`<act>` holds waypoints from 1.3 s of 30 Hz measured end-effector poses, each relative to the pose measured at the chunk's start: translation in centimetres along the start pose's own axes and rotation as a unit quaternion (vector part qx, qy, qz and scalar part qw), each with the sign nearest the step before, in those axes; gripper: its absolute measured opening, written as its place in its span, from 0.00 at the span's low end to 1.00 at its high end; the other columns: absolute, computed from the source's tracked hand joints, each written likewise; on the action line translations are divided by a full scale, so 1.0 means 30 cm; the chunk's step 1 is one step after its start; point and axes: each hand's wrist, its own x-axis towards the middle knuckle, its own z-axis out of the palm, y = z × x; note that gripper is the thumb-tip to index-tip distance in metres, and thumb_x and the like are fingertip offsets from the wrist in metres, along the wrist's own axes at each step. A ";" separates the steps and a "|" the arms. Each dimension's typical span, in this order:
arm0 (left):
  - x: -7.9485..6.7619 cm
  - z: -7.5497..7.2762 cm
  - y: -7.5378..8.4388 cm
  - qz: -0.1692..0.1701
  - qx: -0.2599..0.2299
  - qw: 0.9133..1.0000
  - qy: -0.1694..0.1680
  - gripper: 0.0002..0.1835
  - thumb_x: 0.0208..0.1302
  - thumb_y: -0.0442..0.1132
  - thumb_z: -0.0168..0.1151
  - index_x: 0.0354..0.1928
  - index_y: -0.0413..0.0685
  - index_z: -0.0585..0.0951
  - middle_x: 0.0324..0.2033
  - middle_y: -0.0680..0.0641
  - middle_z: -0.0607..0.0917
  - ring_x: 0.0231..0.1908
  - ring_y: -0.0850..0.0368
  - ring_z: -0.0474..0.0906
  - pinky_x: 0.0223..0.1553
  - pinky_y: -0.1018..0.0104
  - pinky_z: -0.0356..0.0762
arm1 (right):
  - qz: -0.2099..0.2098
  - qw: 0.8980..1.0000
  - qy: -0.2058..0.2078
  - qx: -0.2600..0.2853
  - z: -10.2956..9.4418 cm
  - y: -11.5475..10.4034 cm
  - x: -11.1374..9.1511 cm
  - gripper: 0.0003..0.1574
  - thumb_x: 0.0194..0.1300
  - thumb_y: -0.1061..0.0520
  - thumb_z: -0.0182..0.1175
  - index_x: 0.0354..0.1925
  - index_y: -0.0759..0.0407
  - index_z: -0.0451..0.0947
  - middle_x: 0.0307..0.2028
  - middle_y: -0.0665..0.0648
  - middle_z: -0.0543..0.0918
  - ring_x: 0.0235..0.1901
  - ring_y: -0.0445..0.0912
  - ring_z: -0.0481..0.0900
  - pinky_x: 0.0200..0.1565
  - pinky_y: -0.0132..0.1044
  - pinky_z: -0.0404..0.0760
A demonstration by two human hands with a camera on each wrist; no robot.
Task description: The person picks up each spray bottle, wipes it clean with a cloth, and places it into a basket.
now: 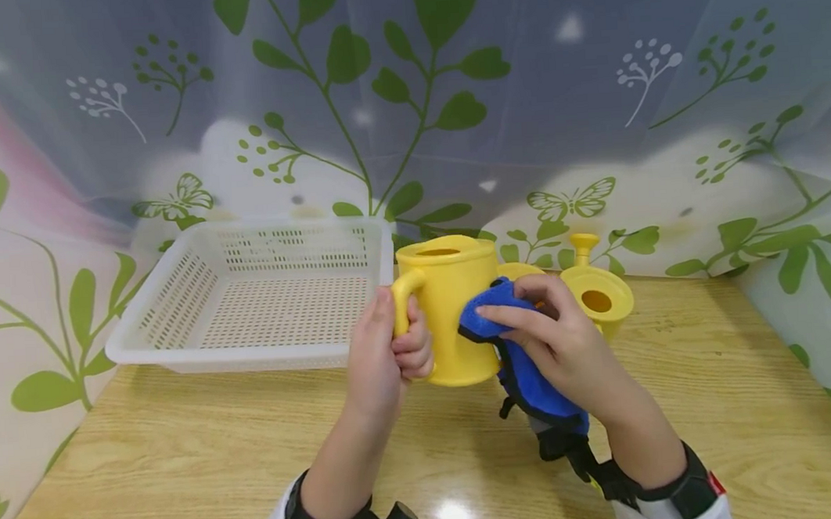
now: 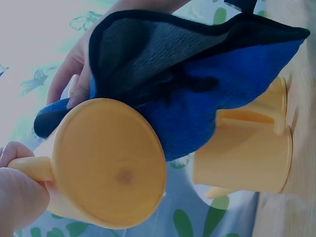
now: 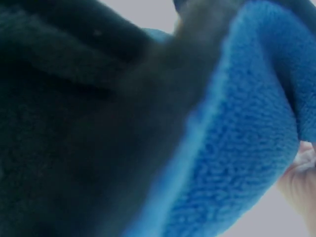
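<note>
My left hand [image 1: 376, 356] grips the handle of a yellow plastic watering can [image 1: 453, 312], which is held upright above the table. The can's round base [image 2: 108, 163] faces the left wrist camera. On the can's right side my right hand [image 1: 571, 349] pinches a blue cloth [image 1: 535, 382] with black edging and a grey reverse. The cloth touches the can's wall and its loose part hangs down toward the wrist. In the right wrist view the blue cloth [image 3: 242, 133] covers most of the picture and hides the can.
Behind my right hand stands another yellow watering can [image 1: 604, 297], its spout pointing up. A further yellow piece [image 1: 518, 270] is partly hidden beside it. At the left is a white perforated plastic basket [image 1: 152, 355] on the wooden table [image 1: 207, 451]. A leaf-patterned curtain [image 1: 407, 95] hangs behind.
</note>
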 end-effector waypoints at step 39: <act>0.016 -0.044 0.039 0.072 -0.066 0.995 0.028 0.20 0.73 0.51 0.27 0.28 0.50 0.63 0.11 0.59 0.57 0.10 0.66 0.47 0.12 0.69 0.35 | 0.023 0.992 -0.115 0.039 -0.010 -0.008 -0.015 0.15 0.69 0.53 0.47 0.49 0.46 0.77 0.48 0.60 0.71 0.46 0.48 0.70 0.42 0.36 0.75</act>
